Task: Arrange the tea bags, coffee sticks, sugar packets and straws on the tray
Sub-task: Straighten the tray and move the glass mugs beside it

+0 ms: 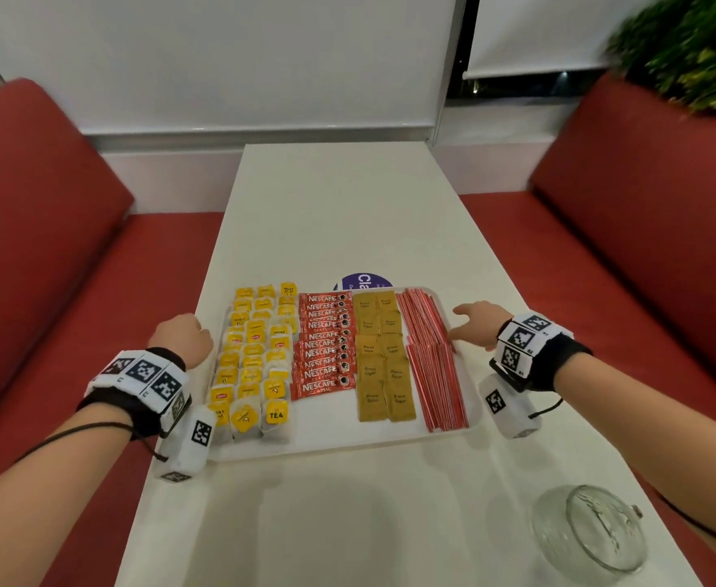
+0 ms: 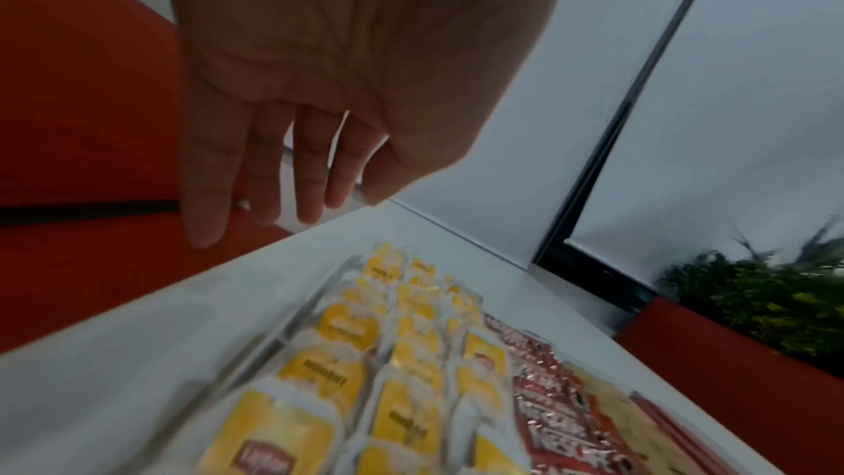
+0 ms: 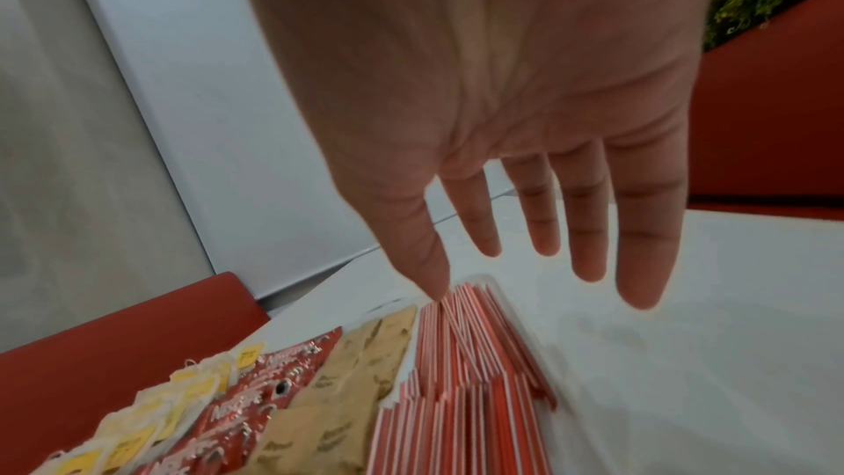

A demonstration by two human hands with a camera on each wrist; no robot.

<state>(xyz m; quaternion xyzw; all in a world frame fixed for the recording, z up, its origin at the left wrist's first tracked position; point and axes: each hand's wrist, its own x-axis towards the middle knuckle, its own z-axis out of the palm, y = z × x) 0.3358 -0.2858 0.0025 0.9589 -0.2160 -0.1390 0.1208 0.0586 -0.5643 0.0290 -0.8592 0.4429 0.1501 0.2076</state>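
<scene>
1. The tea bags (image 1: 256, 358) are laid in three rows along the left edge of the tray (image 1: 335, 436). They are judged light and soft, with loose tags; each is best pinched by its yellow tag or paper edge and not squeezed.
2. The coffee sticks (image 1: 326, 345) are stacked crosswise just right of the tea bags. They are judged light, fairly stiff and glossy, so likely slippery; a grip across the short sides at mid-length is advised.
3. The sugar packets (image 1: 379, 358) are set in two columns right of the coffee sticks. They are judged flat and pliable, best lifted by a corner.
4. The straws (image 1: 430, 358) are packed along the right edge of the tray, a few lying askew at the far corner. They are judged thin, light and apt to roll or fan out, so they are better nudged as a bundle from the side.
5. The left hand (image 1: 186, 338) is held just beside the tray's left edge, fingers straight and apart, nothing held.
6. The right hand (image 1: 476, 324) is spread at the tray's right edge; whether its thumb touches the straws cannot be told.
7. The tray rests on the table (image 1: 339, 213), with a glass bowl (image 1: 593, 531) near the table's near right corner.
</scene>
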